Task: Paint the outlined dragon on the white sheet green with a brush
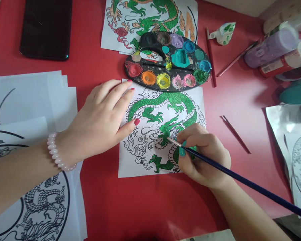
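My right hand (203, 154) pinches a long dark-blue paintbrush (225, 172), its tip touching the green head of a dragon on the line-drawing sheet (129, 169). The dragon's body is mostly painted green; the ball, flames and clouds around it are unpainted. My left hand (107, 110) lies flat with fingers stretched, its fingertips at the sheet's upper left edge near the palette. A black oval paint palette (145, 62) with wells of many colours overlaps the top of this sheet. It also rests on another dragon picture (110, 40) painted green, orange and red.
Dragon drawings (62, 113) are stacked at left, below a black phone (46, 30). Loose thin brushes (237, 135) and a crumpled paint-stained tissue (224, 34) lie to the right. Paint bottles (271, 47) stand at upper right, above a silvery sheet (278, 130) with a printed drawing.
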Motion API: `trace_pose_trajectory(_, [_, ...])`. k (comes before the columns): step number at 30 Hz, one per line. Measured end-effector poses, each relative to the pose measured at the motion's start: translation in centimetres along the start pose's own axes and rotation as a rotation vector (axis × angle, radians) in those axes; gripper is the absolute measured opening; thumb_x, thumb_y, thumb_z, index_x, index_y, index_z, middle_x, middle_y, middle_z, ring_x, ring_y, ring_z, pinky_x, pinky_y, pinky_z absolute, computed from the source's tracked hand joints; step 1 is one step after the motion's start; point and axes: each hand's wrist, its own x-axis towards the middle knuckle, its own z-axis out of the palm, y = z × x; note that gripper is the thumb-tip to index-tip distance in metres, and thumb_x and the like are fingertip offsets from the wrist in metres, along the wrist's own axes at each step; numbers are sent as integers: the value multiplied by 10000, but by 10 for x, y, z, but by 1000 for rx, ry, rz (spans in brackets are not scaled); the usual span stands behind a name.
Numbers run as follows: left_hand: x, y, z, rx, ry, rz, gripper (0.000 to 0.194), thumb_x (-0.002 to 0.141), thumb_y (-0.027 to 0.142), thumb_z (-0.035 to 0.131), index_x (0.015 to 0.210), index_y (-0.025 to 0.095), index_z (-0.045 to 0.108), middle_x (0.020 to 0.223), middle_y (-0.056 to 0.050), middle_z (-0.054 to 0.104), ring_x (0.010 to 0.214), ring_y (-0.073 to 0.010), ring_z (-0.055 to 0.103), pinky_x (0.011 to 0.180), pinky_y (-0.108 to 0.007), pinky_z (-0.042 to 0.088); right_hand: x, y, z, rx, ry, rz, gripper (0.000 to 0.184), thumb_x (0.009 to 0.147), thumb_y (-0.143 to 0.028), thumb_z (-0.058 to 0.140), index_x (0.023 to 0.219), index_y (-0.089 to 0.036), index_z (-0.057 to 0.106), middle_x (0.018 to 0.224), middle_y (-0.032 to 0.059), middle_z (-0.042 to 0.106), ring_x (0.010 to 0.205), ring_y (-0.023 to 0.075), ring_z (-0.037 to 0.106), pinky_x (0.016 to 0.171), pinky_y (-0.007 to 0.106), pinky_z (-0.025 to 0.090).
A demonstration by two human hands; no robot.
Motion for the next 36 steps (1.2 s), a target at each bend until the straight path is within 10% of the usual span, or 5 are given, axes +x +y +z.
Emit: trace_pose_trajectory(36, [0, 0, -2, -41, -21, -10, 537, 931, 408, 348, 1400, 152, 302, 1469, -138, 336, 1364, -340, 299, 1146, -513, 261, 0, 1, 5, -76, -6, -79, 258, 705, -33, 527, 867, -204, 422, 755, 32, 561, 674, 146, 580, 559, 307, 506])
